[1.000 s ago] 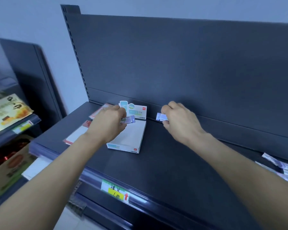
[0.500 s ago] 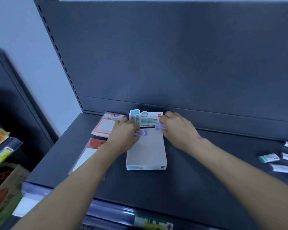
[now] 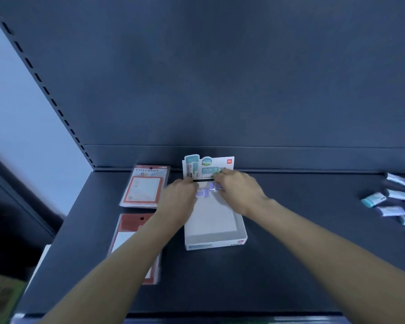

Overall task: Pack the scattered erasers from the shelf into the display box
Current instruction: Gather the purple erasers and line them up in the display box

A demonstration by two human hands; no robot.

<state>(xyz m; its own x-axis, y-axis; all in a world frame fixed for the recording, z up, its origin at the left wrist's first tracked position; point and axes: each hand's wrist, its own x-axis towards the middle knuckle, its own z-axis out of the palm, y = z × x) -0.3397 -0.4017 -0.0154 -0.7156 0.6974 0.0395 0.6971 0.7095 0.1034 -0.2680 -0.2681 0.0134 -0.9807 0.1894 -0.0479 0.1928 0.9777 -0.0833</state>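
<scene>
A white display box (image 3: pixel 214 239) with an upright printed header card (image 3: pixel 208 167) lies open on the dark shelf (image 3: pixel 278 265). Both my hands reach into its back end, just below the card. My left hand (image 3: pixel 179 199) holds a purple-wrapped eraser (image 3: pixel 202 193) at the box's back left. My right hand (image 3: pixel 240 191) holds a second purple-wrapped eraser (image 3: pixel 214 186) beside it. The two erasers nearly touch. The rest of the box floor shows bare. Several loose erasers (image 3: pixel 393 202), purple and teal, lie scattered at the shelf's far right.
Two flat packets lie left of the box: a red-framed one (image 3: pixel 144 187) at the back and another (image 3: pixel 126 239) nearer, partly under my left forearm. The shelf's dark back panel (image 3: pixel 220 90) rises behind the box. A lower shelf with goods (image 3: pixel 0 298) shows at bottom left.
My view has swung down and closer over the box. Both hands carried their erasers from beside the header card down into the back end of the box.
</scene>
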